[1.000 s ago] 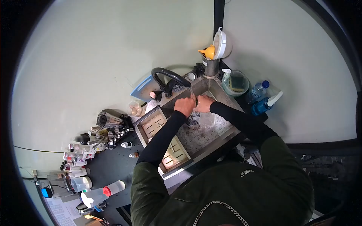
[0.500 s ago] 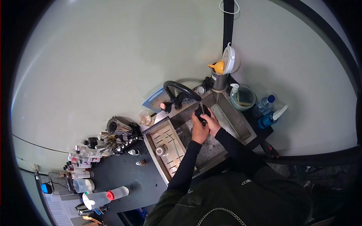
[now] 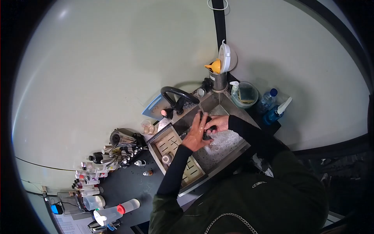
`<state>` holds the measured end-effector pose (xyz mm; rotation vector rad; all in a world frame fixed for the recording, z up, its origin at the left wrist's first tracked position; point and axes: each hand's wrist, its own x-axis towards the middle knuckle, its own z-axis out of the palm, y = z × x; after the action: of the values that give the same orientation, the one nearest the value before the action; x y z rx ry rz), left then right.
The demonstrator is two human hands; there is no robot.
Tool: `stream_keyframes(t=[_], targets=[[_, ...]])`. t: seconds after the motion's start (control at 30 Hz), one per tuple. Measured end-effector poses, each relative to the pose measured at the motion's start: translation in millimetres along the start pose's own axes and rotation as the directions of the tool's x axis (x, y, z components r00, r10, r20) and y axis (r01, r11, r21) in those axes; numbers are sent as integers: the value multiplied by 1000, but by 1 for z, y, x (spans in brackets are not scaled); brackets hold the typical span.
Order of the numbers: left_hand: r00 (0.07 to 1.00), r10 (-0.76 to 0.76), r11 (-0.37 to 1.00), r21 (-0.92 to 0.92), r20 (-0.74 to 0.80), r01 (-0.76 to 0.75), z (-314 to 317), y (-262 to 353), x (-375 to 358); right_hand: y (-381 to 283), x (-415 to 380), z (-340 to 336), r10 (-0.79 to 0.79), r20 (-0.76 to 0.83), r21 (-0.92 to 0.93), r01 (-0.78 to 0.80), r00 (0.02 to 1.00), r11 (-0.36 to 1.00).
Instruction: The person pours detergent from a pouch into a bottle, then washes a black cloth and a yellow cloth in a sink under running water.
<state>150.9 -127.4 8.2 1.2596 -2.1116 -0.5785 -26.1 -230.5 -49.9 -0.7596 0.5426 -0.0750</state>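
Observation:
Under the black faucet (image 3: 180, 93), both hands are around a small black object (image 3: 206, 121) whose kind I cannot make out; fingers cover much of it. My left hand (image 3: 194, 135) cups it from the left, with long fingers along its side and the thumb below. From the right, my right hand (image 3: 219, 123) grips it with bent fingers. Water runs from the spout onto the hands. Below them, white suds lie in the metal sink (image 3: 218, 162).
Left of the basin lies a slotted drain tray (image 3: 191, 171) with a small jar (image 3: 167, 158) on it. A yellow funnel (image 3: 214, 66) tops a metal canister (image 3: 218, 82) behind the sink. At right stand a sponge tub (image 3: 246, 100) and a blue spray bottle (image 3: 274, 115). Several bottles line the left counter.
The view has shifted slightly. My left hand has opened wider around the black object, and my right hand has swung to its right side. More suds show in the sink.

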Motion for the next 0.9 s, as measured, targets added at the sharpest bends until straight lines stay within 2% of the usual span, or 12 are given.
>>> stream_keyframes(t=[0.1, 0.17, 0.23, 0.3, 0.37, 0.43, 0.5, 0.53, 0.67, 0.77, 0.83, 0.9], targets=[[985, 57, 955, 278, 165, -102, -11, -10, 13, -18, 8, -15, 147, 303, 12, -158, 942, 987], [936, 169, 794, 519, 310, -316, -9, -39, 27, -31, -5, 12, 142, 256, -33, -139, 956, 990], [933, 242, 771, 531, 268, -352, -7, -43, 36, -31, -3, 16, 190, 251, -91, -172, 949, 981], [939, 17, 676, 688, 344, -264, 1, -56, 42, -24, 11, 13, 131, 163, -191, -100, 978, 977], [953, 48, 669, 699, 301, -254, 13, -66, 41, -11, 23, 8, 69, -186, -523, -159, 980, 838], [917, -108, 674, 706, 385, -216, 17, -65, 44, -2, 29, -2, -50, -277, -664, -154, 960, 732], [900, -169, 708, 684, 402, -173, 26, -62, 43, 17, 46, -23, -482, -120, -978, -19, 868, 209], [921, -204, 725, 683, 331, -85, 33, -63, 43, -3, 27, -1, -399, -30, -999, -44, 916, -27], [924, -334, 766, 624, 186, 151, 41, -58, 46, -18, 20, 1, -272, -203, -979, -188, 941, 78], [862, -473, 781, 540, 184, 314, 25, -57, 50, -22, 27, -17, -445, -119, -993, -104, 888, 58], [879, -416, 909, 103, 232, 403, 17, -67, 39, -49, -3, -4, -243, -200, -885, -69, 949, 460], [804, -465, 863, -14, 372, 506, 23, -76, 34, -50, -2, -6, -141, -201, -871, -110, 969, 479]])
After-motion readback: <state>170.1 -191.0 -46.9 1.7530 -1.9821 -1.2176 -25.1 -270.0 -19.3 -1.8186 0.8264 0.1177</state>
